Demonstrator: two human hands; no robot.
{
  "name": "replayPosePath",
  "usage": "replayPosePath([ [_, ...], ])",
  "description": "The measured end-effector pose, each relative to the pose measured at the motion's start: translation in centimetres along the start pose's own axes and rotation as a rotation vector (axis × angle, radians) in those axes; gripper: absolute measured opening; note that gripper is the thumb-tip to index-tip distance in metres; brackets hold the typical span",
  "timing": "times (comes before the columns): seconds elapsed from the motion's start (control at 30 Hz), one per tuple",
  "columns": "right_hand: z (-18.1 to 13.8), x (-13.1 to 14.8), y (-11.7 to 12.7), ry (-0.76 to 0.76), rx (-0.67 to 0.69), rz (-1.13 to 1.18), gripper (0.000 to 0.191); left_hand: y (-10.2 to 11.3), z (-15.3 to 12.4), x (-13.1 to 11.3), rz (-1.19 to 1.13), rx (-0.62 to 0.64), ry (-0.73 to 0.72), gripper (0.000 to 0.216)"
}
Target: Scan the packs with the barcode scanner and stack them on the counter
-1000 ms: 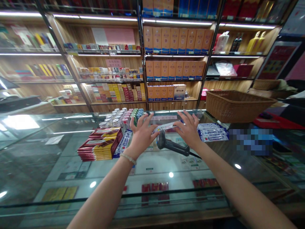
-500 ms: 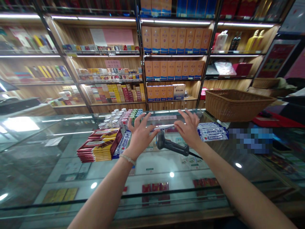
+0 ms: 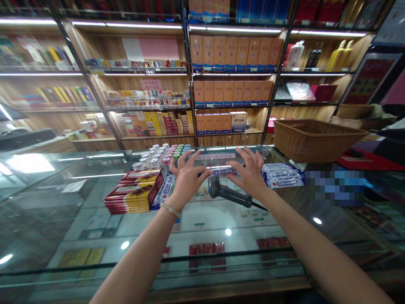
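Observation:
Just above the glass counter, my left hand (image 3: 188,175) pinches one end of a slim blue-and-white snack packet (image 3: 223,171) between thumb and forefinger. At its other end, the thumb and forefinger of my right hand (image 3: 249,173) lie along the lower and upper edges, with the other fingers spread. The printed side of the packet faces me. Below it a dark handheld barcode scanner (image 3: 229,194) lies on the counter, its cable running right. Similar packets (image 3: 281,174) lie in a row beside my right hand, and others (image 3: 163,192) lie left of my left hand.
Red-and-yellow chocolate packs (image 3: 134,192) are stacked on the left, near small jars and tubes (image 3: 155,156). A wicker basket (image 3: 319,139) stands at the right on the glass counter (image 3: 202,228). Boxed goods (image 3: 232,52) fill the shelves behind.
The packet has turned from nearly edge-on so its printed face shows. My right fingers have shifted from a tight pinch to lying along its two edges. My left hand stays almost still.

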State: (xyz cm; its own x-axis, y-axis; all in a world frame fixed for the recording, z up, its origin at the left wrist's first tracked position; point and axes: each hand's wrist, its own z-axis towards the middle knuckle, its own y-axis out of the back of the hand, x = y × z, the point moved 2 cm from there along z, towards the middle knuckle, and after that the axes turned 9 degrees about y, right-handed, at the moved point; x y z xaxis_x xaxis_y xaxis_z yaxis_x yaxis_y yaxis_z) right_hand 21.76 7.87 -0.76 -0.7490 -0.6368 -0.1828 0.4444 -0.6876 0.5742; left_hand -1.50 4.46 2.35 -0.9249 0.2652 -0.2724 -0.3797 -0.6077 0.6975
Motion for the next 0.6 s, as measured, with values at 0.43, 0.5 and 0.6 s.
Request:
replayPosePath([
  [0.43,0.16,0.57,0.07,0.008,-0.001,-0.033,0.022,0.25,-0.61,-0.64,0.097,-0.019,-0.068,0.026],
  [0.5,0.14,0.48,-0.07,-0.002,-0.011,-0.042,0.022,0.41,-0.74,-0.59,0.133,-0.043,-0.132,0.035],
  [0.6,0.06,0.33,-0.27,0.002,-0.055,-0.045,0.022,0.47,-0.86,-0.48,0.173,-0.099,-0.214,0.042],
])
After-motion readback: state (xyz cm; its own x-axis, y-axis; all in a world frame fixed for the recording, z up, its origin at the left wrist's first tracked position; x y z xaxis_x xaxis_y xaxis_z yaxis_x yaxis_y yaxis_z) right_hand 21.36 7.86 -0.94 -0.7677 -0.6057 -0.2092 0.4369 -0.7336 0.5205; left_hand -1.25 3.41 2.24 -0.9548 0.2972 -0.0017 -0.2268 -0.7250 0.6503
